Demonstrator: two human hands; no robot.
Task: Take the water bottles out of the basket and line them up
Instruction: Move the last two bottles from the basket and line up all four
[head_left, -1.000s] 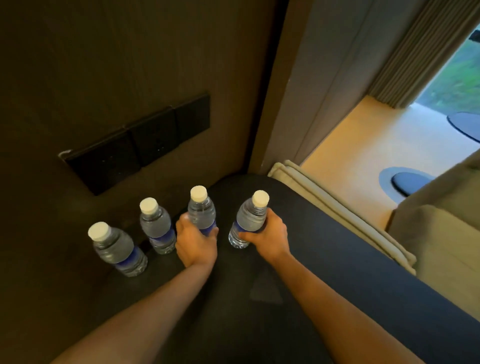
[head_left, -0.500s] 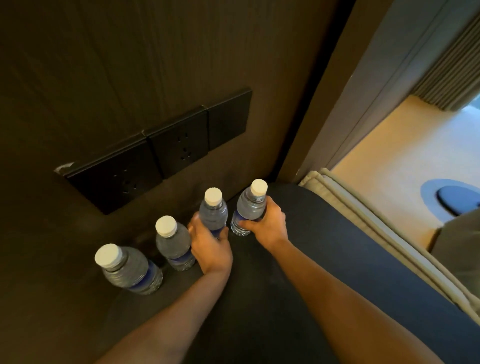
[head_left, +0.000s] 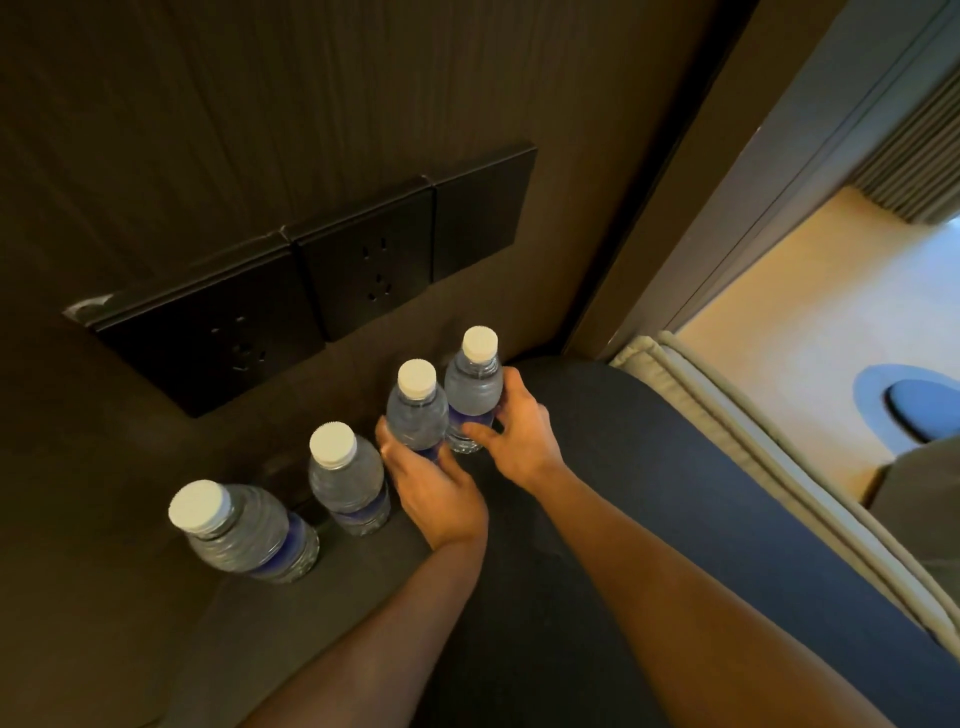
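A: Along the dark wall, on the dark tabletop (head_left: 597, 519) — four water bottles, white caps, blue labels, all upright, in a row running diagonally from near-left to far-right.

B: Which ones are held?

A: Third bottle (head_left: 415, 410) is in the left hand (head_left: 436, 488), fingers wrapped round its lower body, thumb on the right side. Fourth bottle (head_left: 474, 387), farthest back, is in the right hand (head_left: 519, 431): fingers curled round its right side, thumb across the front near the label. Both grips closed on the bottles.

B: Lifted or standing?

A: Fourth bottle's base looks to be on the tabletop. Third bottle's base is hidden by the hand, can't tell. The two are just beside each other, maybe touching.

B: The other two?

A: First bottle (head_left: 244, 530), nearest the camera, and second bottle (head_left: 348, 483) stand free, no hand on them, w/ a gap between. Second sits just left of the left hand.

B: Anything else?

A: Black socket panels (head_left: 322, 275) on the wall above the row. Cream-edged bedding (head_left: 727, 431) right of the tabletop, tan floor (head_left: 779, 291) beyond. No basket in shot.
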